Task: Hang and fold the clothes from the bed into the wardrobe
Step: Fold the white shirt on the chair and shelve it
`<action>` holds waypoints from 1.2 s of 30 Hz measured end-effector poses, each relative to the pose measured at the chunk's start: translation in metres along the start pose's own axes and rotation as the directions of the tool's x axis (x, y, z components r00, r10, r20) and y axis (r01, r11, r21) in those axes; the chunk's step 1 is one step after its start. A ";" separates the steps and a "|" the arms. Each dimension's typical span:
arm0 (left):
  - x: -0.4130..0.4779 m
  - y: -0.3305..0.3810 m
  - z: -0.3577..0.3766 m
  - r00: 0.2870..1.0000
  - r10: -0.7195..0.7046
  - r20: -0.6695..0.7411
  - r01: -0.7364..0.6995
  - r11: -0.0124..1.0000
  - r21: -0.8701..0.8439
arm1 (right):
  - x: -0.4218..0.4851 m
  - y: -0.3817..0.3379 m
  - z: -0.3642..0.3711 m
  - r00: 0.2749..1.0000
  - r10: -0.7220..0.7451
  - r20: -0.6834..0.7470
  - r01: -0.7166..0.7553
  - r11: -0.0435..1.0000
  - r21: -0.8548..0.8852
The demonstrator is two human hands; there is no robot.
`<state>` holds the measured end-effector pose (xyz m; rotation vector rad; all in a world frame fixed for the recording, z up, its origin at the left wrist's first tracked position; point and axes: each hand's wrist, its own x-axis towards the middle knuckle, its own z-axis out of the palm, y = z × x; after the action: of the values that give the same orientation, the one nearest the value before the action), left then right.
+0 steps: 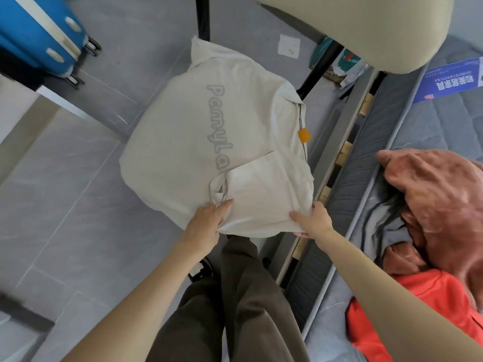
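Note:
A cream shirt (pixel 183 142) with grey lettering and an orange tag is partly folded and held out flat in the air above the floor. My left hand (pixel 206 220) grips its near left edge, thumb on top. My right hand (pixel 313 218) pinches its near right corner. On the bed (pixel 339 270) at the right lie a rust-brown garment (pixel 431 194), a grey garment (pixel 386 228) and an orange-red garment (pixel 418 317).
A blue suitcase (pixel 39 30) stands at the top left on the grey tiled floor (pixel 78 192). A black metal frame leg (pixel 202 17) and a beige padded piece (pixel 352 27) are above. A blue booklet (pixel 449 79) lies on the mattress. My legs in dark trousers (pixel 235 296) are below.

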<state>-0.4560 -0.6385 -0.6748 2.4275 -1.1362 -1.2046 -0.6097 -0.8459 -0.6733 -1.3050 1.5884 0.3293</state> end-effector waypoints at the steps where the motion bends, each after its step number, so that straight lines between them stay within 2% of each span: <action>1: -0.005 -0.001 0.002 1.000 0.010 0.009 -0.010 1.000 -0.003 | -0.004 0.007 0.002 1.000 0.026 0.006 -0.026 1.000 0.001; 4: -0.017 -0.005 0.008 1.000 0.006 0.011 -0.006 1.000 0.003 | -0.014 0.021 0.009 0.998 0.064 0.000 -0.064 0.998 -0.024; 6: -0.019 -0.007 0.007 1.000 -0.017 -0.018 0.018 0.994 0.103 | -0.018 0.020 0.014 0.998 0.032 -0.056 -0.037 0.995 -0.097; 8: -0.019 -0.009 0.002 0.996 -0.025 -0.086 0.039 0.986 0.164 | -0.022 0.011 0.017 0.985 -0.059 -0.161 0.019 0.970 -0.242; 11: -0.013 -0.010 -0.007 0.981 -0.060 -0.187 0.071 0.996 0.057 | -0.024 -0.013 0.019 0.937 -0.242 -0.253 0.108 0.886 -0.450; 15: 0.003 -0.009 -0.026 0.958 -0.178 -0.224 0.130 0.969 -0.212 | -0.017 -0.059 0.021 0.932 -0.340 -0.129 0.234 0.832 -0.503; 19: 0.017 -0.018 -0.033 0.964 -0.161 -0.213 0.130 0.980 -0.152 | -0.001 -0.098 0.025 0.877 -0.479 -0.042 0.407 0.785 -0.466; 22: 0.028 -0.036 -0.043 0.931 -0.299 -0.209 0.242 0.935 -0.261 | 0.013 -0.119 0.031 0.856 -0.513 0.062 0.470 0.725 -0.504; 24: 0.036 -0.047 -0.057 0.905 -0.405 -0.132 0.340 0.873 -0.350 | 0.023 -0.134 0.034 0.842 -0.533 0.079 0.492 0.701 -0.516; 27: 0.051 -0.051 -0.077 0.911 -0.408 -0.059 0.364 0.863 -0.350 | 0.039 -0.161 0.038 0.802 -0.595 0.059 0.535 0.670 -0.515; 29: 0.069 -0.048 -0.093 0.915 -0.387 -0.115 0.328 0.880 -0.344 | 0.052 -0.185 0.040 0.774 -0.630 0.059 0.560 0.638 -0.528; 32: 0.107 -0.040 -0.121 0.903 -0.369 -0.221 0.242 0.861 -0.448 | 0.076 -0.225 0.043 0.748 -0.659 0.077 0.585 0.600 -0.546; 36: 0.168 -0.026 -0.162 0.853 -0.398 -0.338 0.217 0.859 -0.463 | 0.112 -0.271 0.050 0.772 -0.627 0.107 0.548 0.569 -0.613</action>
<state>-0.2582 -0.7647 -0.6813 2.4151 -0.3205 -0.8089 -0.3424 -0.9762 -0.6881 -2.3338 1.0440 0.3570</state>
